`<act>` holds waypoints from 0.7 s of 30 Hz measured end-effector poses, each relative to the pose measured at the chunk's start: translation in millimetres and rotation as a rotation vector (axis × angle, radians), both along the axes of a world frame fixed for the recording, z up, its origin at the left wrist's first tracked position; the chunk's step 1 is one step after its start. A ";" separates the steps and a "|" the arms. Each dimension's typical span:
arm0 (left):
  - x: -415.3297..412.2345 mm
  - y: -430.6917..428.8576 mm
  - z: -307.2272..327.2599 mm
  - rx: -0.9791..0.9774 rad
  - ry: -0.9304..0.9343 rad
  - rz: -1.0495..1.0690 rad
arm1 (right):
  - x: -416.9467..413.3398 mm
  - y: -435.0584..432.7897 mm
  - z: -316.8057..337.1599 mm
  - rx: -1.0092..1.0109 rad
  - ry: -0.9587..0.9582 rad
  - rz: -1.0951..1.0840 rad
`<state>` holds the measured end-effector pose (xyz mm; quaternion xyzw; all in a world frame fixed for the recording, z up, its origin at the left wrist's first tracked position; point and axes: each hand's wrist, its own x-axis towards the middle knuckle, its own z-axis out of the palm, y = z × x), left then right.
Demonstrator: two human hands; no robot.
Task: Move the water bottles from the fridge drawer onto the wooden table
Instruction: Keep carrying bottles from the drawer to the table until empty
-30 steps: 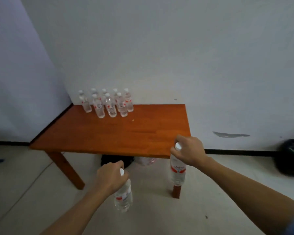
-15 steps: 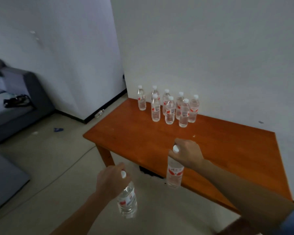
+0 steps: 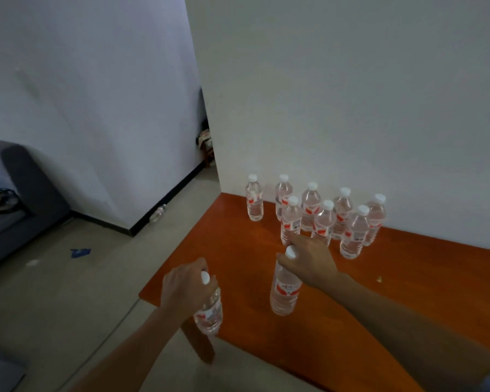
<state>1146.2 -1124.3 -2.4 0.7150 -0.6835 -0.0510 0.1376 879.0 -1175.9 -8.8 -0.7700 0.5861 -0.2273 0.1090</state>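
My left hand (image 3: 185, 284) grips the neck of a clear water bottle (image 3: 209, 312) with a red label and white cap, hanging at the near left corner of the wooden table (image 3: 393, 295). My right hand (image 3: 311, 258) holds a second water bottle (image 3: 285, 290) by its top, over the table's left part; I cannot tell whether its base touches the wood. Behind it, several more bottles (image 3: 323, 219) stand upright in a cluster against the white wall. The fridge drawer is out of view.
A table leg (image 3: 201, 343) stands below the left-hand bottle. A grey sofa (image 3: 14, 193) sits at the far left. A stray bottle (image 3: 157, 213) and a blue scrap (image 3: 79, 252) lie on the floor by the skirting. A doorway gap (image 3: 205, 142) opens beside the wall corner.
I have come closer to the table and the view has swung left. Both hands moved forward with their bottles; the right one is now over the tabletop near the cluster.
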 end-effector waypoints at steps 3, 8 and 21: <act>10.6 -59.7 -9.9 0.024 0.011 0.006 | 13.5 -54.7 -6.8 0.027 -0.013 -0.033; 17.5 -151.8 -25.3 0.058 0.014 -0.048 | 30.3 -142.4 -21.6 0.090 -0.024 -0.087; 6.0 -341.4 -49.2 0.144 0.026 -0.304 | 58.0 -261.9 -51.2 0.239 0.065 -0.282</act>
